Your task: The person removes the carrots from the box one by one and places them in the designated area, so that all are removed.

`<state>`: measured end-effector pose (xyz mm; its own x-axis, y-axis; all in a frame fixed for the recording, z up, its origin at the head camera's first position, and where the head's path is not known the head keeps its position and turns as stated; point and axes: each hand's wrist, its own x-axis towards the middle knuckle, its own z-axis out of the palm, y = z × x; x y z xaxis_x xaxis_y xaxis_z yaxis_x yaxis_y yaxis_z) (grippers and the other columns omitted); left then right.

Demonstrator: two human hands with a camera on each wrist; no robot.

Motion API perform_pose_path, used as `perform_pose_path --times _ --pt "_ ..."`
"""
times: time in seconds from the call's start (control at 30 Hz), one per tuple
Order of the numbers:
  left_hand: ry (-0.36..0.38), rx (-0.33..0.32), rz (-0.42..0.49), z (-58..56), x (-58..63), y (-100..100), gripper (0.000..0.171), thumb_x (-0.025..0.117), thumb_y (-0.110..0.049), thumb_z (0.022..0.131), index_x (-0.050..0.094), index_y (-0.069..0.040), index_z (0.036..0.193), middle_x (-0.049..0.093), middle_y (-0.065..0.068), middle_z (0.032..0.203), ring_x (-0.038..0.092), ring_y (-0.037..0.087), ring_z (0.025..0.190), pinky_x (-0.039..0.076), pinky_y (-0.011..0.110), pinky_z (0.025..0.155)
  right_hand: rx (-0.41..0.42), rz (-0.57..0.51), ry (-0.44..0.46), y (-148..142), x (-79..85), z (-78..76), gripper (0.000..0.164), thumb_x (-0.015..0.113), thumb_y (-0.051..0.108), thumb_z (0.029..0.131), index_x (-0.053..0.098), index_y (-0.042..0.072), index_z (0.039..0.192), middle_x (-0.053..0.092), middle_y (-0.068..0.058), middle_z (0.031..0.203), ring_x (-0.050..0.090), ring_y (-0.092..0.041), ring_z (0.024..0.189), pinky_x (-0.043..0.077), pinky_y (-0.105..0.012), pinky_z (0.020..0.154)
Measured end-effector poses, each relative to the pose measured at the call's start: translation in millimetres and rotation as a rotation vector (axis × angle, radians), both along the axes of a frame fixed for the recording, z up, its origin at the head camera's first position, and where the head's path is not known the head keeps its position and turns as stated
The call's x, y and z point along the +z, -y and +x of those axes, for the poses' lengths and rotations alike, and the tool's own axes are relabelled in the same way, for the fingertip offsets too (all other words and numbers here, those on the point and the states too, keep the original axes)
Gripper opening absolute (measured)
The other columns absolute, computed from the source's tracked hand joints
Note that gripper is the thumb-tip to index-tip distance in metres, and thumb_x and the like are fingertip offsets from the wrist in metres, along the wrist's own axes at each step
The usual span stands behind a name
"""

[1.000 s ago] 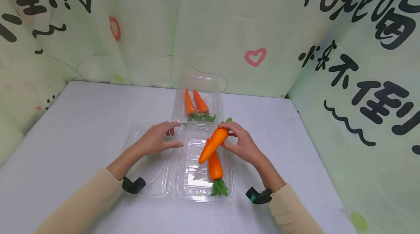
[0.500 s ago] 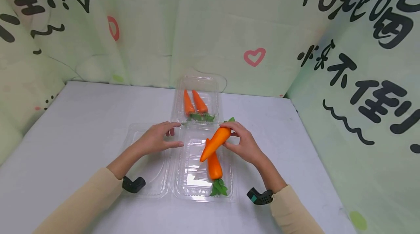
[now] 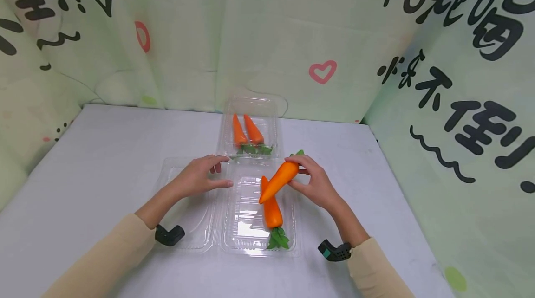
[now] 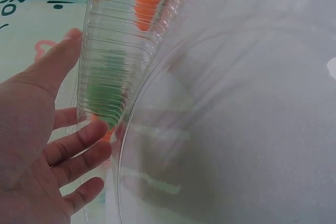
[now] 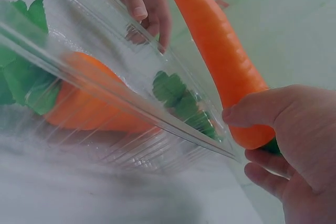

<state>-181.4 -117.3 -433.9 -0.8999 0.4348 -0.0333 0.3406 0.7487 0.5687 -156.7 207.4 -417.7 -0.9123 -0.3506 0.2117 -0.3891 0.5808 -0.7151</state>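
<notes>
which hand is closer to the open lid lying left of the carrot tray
Left. The left hand is over the open lid, its fingers toward the tray; the right hand is across at the tray's right side, holding a carrot by its thick end.

Is a pale tabletop point(image 3: 104, 149); carries a clear plastic tray point(image 3: 244, 205), open beside its flat lid point(image 3: 190, 228) at left, and a second clear container point(image 3: 270, 124) just behind.

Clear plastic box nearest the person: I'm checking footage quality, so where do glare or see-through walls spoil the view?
Head view: white glare on the floor of the clear rectangular plastic box; left wrist view: green leaves smeared through ribbed plastic; right wrist view: the tapered orange carrot inside looks dulled behind the wall.
</notes>
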Motion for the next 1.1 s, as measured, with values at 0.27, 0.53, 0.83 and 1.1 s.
perform_pose_path --times 0.27,0.53,0.83,1.1 --pt "-0.006 -0.005 0.012 1.0 0.8 1 0.072 0.075 -0.049 0.078 0.053 -0.012 0.136 0.062 0.004 0.098 0.054 0.019 0.09 0.048 0.029 0.073 -0.02 0.014 -0.018 -7 -4.1 1.0 0.049 0.073 0.005 0.084 0.057 0.013 0.129 0.056 -0.008 0.13 0.054 -0.026 0.116 0.052 -0.049 0.094" --pt "-0.021 -0.008 0.011 0.5 -0.8 2 0.072 0.075 -0.05 0.078 0.053 -0.012 0.135 0.062 0.005 0.099 0.055 0.02 0.09 0.049 0.031 0.075 -0.038 0.023 -0.023 -13 -4.9 1.6 0.05 0.074 0.007 0.084 0.057 0.016 0.129 0.057 -0.008 0.128 0.055 -0.025 0.114 0.053 -0.048 0.093" --pt "-0.021 -0.006 0.013 1.0 -0.3 3 0.072 0.075 -0.047 0.079 0.052 -0.011 0.136 0.063 0.006 0.1 0.056 0.021 0.092 0.049 0.032 0.076 -0.049 0.024 -0.024 -19 -5.5 1.6 0.051 0.074 0.005 0.083 0.056 0.013 0.13 0.057 -0.009 0.127 0.055 -0.026 0.114 0.053 -0.049 0.092" --pt "-0.02 -0.008 0.015 2.4 -0.1 3 0.071 0.076 -0.047 0.079 0.053 -0.011 0.136 0.063 0.006 0.099 0.056 0.021 0.091 0.049 0.032 0.076 -0.074 0.034 -0.007 -23 -7.8 3.1 0.051 0.075 0.007 0.083 0.056 0.01 0.13 0.058 -0.009 0.125 0.055 -0.026 0.111 0.053 -0.047 0.092"
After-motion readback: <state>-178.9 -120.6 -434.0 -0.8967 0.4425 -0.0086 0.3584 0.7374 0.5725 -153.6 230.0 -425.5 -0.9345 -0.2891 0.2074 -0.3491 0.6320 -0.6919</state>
